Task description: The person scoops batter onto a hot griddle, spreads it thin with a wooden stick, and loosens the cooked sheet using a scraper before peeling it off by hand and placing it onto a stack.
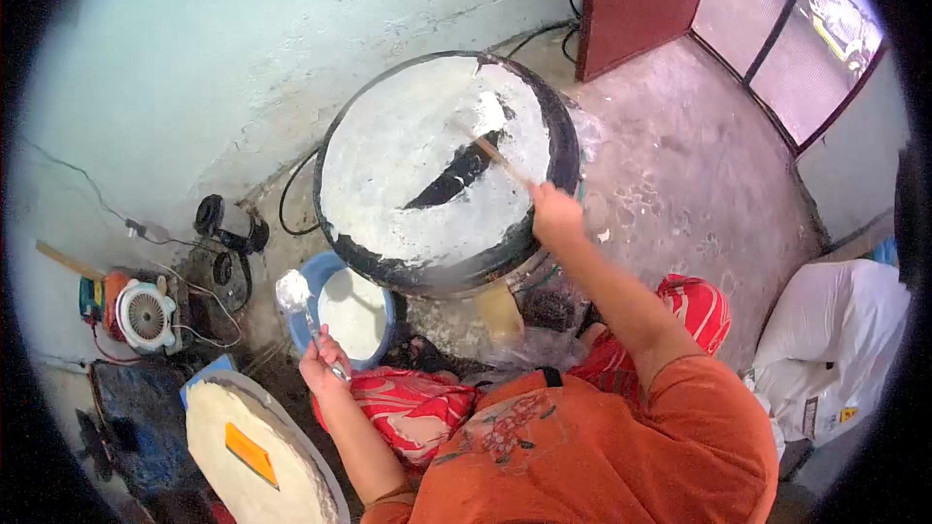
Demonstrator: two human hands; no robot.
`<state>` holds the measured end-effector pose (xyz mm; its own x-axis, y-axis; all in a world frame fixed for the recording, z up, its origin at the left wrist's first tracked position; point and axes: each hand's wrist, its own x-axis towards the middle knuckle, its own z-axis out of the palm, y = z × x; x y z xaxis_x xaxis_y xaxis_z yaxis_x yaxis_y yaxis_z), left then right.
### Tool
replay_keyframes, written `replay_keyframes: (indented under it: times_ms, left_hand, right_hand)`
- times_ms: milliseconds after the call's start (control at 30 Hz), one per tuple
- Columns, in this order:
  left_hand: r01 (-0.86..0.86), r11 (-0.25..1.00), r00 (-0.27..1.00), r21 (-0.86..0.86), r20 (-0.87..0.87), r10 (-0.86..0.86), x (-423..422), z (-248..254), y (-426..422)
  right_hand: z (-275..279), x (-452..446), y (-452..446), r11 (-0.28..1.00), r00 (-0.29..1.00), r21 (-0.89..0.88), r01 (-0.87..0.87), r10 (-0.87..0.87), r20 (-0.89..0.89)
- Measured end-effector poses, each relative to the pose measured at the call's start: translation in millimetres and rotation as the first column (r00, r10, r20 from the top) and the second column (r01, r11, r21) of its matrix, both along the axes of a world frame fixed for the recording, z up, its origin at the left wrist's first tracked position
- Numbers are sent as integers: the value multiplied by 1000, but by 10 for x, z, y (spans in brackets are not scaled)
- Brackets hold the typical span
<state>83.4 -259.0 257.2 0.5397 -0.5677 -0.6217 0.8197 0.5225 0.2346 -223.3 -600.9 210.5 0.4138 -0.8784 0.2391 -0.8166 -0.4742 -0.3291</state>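
Observation:
A big round black griddle (563, 136) is coated with white batter (388, 146), which leaves a dark bare streak near its middle. My right hand (557, 215) is closed around the wooden handle of a spreader (505, 162). Its far end rests in the batter beside a thicker white patch and looks blurred. In my left hand (325, 366) is a metal ladle (309, 318), its bowl covered in white batter. The ladle is held over the edge of a blue bucket (385, 344) of white batter, left of my knee.
At lower left lies a pale, flat, round stack (214, 437) with an orange scraper (250, 456) on it. A small white fan (146, 317) and cables are by the left wall. White sacks (835, 340) sit at right, near a doorway with a red door (641, 0).

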Motion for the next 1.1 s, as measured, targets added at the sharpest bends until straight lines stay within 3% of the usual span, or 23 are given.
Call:
replay_keyframes:
  times_ms: [33,100,233,300,333,367,433,467,533,567,633,733,767,833,867,933,967,1033,1100]
  left_hand:
    - [7,1000,1000,4,2,-7,-1,0,-7]
    - [23,1000,999,-18,-28,-23,3,5,-4]
    - [14,999,1000,-44,-25,-16,19,-45,12]
    - [-8,1000,999,-28,41,9,16,-61,17]
    - [-13,999,1000,-34,20,13,17,-56,5]
    - [-13,1000,1000,-28,21,13,16,-70,12]
    - [37,998,999,-48,31,-36,23,-76,16]
    - [23,1000,1000,-6,-14,-23,-19,3,-21]
    - [37,999,999,-2,-12,-37,12,-17,-17]
    - [44,999,999,-3,-21,-44,23,-40,-9]
    - [15,1000,1000,26,1,-15,-9,-59,-6]
    - [9,1000,1000,-1,20,-9,10,-65,-3]
    - [10,1000,1000,1,20,-10,31,-94,11]
    - [42,999,997,29,66,-44,53,-137,43]
    - [45,998,997,36,68,-47,67,-162,58]
    - [73,997,995,26,65,-74,93,-179,80]
    - [70,997,995,26,65,-72,67,-137,72]
    - [42,997,999,65,29,-44,2,-52,19]
    - [37,999,998,37,40,-39,22,-84,46]
  right_hand:
    - [17,-19,-155,998,984,11,60,-57,-166]
    - [113,-167,-286,997,989,-44,61,-66,-133]
    - [339,-344,-142,984,989,107,141,-134,-64]
    - [305,-399,-90,941,972,335,36,-111,207]
    - [119,-417,-215,972,918,234,-36,-60,392]
    - [-36,-463,-415,970,918,240,-36,-63,392]
    - [-90,-496,-889,878,904,476,54,-246,351]
    - [-209,-536,-1103,876,900,479,54,-250,356]
    - [-342,-565,-1355,935,910,318,-157,12,414]
    - [-314,-624,-1374,934,910,320,-158,11,416]
    - [218,-815,-1214,710,974,692,-132,-36,223]
    - [446,-1160,-1052,659,936,732,-174,-122,332]
    - [267,-1168,-1109,658,935,733,-173,-123,331]
    - [-259,-1111,-1230,854,928,513,81,-252,273]
    - [-341,-1023,-1163,850,927,520,83,-257,273]
    - [-375,-664,-952,909,891,391,-148,-49,451]
    - [-265,-606,-840,908,891,392,-150,-48,451]
    - [93,-610,-630,912,966,394,-119,14,258]
    - [244,-744,-565,904,965,394,-166,66,253]
